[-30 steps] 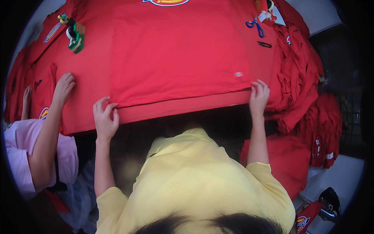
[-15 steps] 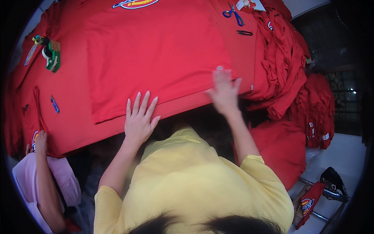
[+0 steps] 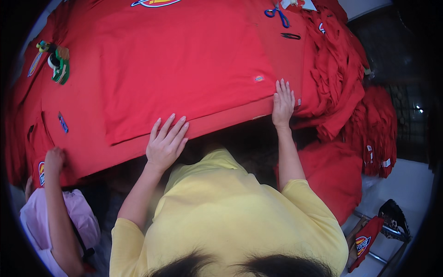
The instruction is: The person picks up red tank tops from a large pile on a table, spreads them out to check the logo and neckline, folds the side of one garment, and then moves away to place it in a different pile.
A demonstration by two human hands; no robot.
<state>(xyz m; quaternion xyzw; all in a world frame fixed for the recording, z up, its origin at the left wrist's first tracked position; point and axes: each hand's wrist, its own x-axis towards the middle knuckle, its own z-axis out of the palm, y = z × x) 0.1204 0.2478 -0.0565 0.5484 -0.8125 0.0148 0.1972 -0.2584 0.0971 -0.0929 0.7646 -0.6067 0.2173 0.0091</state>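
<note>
A red T-shirt (image 3: 184,69) lies spread flat on the red-topped table (image 3: 83,152), its hem toward me. Near the hem's right corner sits a small label patch (image 3: 259,79), and part of a printed logo (image 3: 154,3) shows at the far edge. My left hand (image 3: 167,143) rests with fingers outstretched over the hem, near the middle of the front edge. At the shirt's right corner, my right hand (image 3: 283,105) lies extended, fingers straight, along the side of the cloth. Neither hand holds anything.
Blue-handled scissors (image 3: 277,17) and black thread snips (image 3: 290,36) lie at the far right. Piled red garments (image 3: 332,78) crowd the right side. A green tape dispenser (image 3: 60,67) and blue cutter (image 3: 63,123) are at left, where a co-worker's hand (image 3: 54,159) handles red cloth.
My right hand has moved from over the label patch to the shirt's right corner, uncovering the patch. My left hand stays nearly in place. The co-worker's hand has shifted slightly.
</note>
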